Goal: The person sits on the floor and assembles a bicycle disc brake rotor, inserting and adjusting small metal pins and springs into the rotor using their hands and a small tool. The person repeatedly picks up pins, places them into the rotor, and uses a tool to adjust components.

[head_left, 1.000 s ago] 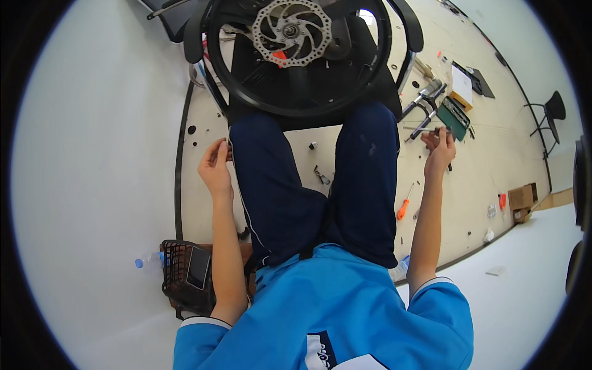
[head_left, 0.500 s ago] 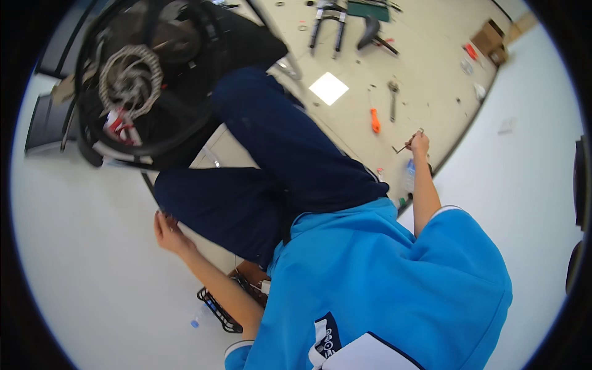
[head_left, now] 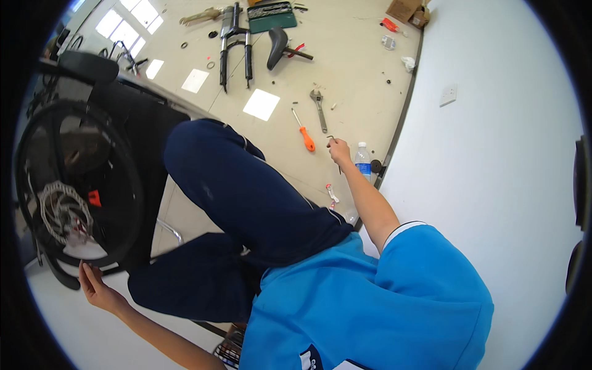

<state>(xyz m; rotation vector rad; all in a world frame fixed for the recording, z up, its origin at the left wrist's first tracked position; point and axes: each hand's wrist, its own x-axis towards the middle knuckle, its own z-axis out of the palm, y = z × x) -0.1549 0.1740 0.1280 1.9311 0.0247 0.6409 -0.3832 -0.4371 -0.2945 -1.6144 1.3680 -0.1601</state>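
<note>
R fingers (head_left: 334, 147) hold hex key (head_left: 330, 137), axis approx. fore-aft, bent end fwd.

Clear bottle (head_left: 362, 157) (blue label (head_left: 362, 168)) on floor (head_left: 354, 74); white socket (head_left: 449, 95) on wall (head_left: 493, 160); cardboard box (head_left: 404, 9).

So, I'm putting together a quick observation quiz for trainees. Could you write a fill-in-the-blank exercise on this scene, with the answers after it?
1. The hand holding the thin, bent metal tool is the person's ____ one.
2. The screwdriver has an ____ handle.
3. The plastic bottle near that hand has a ____ label.
4. The open tool case beyond the saddle is coloured ____.

Missing words: right; orange; blue; green.
</note>
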